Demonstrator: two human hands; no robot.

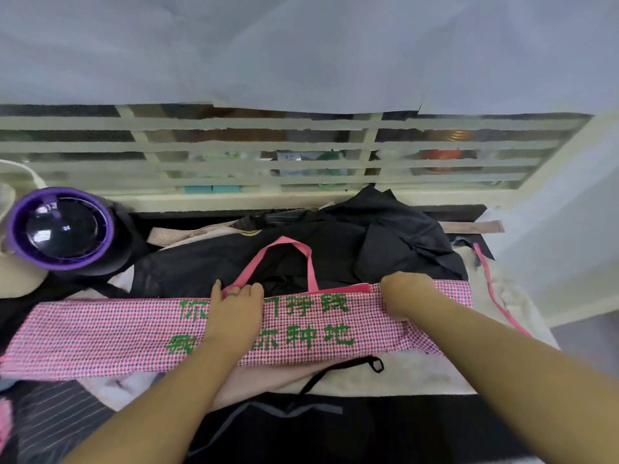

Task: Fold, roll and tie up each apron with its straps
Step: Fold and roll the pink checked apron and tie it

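As the pink neck strap [312, 262] is pinched by the left hand [234, 313], the checked apron [100, 333] is gripped by the right hand [405, 296].

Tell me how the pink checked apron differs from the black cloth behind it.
The pink checked apron lies folded into a long flat band; the black cloth lies crumpled in a heap. The pink checked apron bears green characters; the black cloth shows no print. Both are soft fabric.
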